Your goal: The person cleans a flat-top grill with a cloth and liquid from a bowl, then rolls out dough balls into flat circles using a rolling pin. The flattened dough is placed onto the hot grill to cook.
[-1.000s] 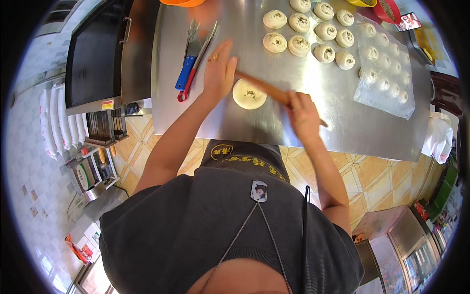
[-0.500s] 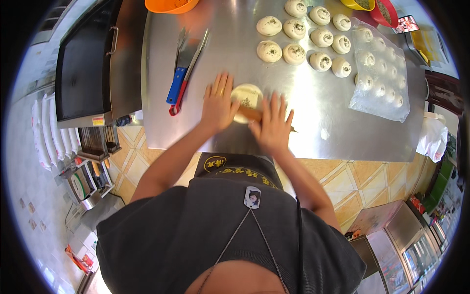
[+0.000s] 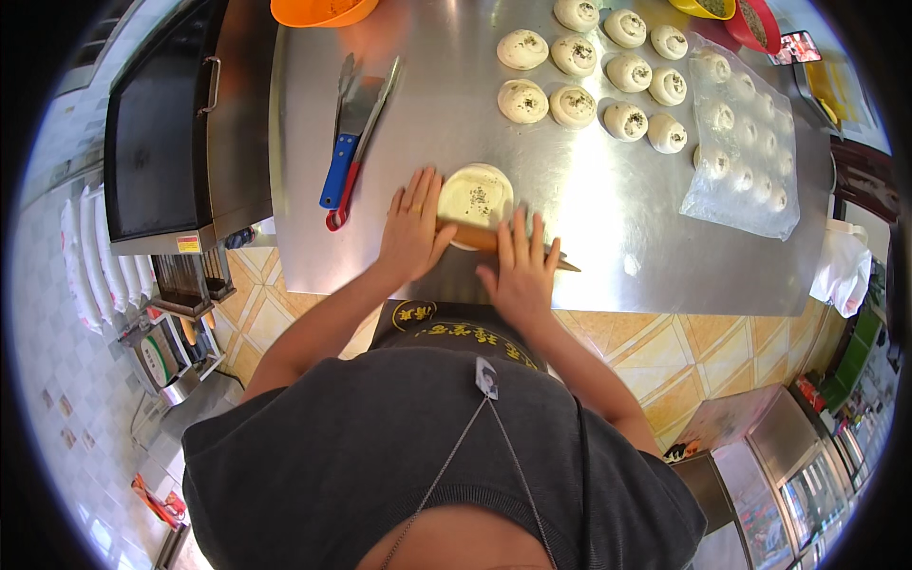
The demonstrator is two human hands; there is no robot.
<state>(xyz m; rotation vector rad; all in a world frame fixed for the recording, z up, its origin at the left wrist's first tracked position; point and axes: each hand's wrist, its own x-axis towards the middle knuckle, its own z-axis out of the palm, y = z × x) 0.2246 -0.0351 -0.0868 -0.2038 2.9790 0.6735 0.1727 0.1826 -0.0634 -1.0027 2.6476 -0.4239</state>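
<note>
A flat round of pale dough (image 3: 480, 190), with dark specks in its middle, lies near the table's front edge. Across its near side rests a tapered wooden rolling pin (image 3: 480, 237), whose pointed right end sticks out past my right hand. My left hand (image 3: 413, 226) lies over the pin's left end, fingers stretched out and thumb toward the dough. Palm down, my right hand (image 3: 522, 268) presses on the pin's right part with fingers spread. The pin's left tip is hidden under my left hand.
The metal table (image 3: 427, 104) bears several speckled dough balls (image 3: 574, 106); others lie under clear plastic (image 3: 746, 152) at right. Tongs (image 3: 375, 119) and a blue-handled scraper (image 3: 340, 171) lie at left. Orange (image 3: 323, 11), yellow (image 3: 705, 8) and red (image 3: 753, 24) bowls stand at the back.
Both hands have moved nearer to me with the rolling pin, from the dough's middle to its near edge. More of the dough shows, and it looks slightly wider.
</note>
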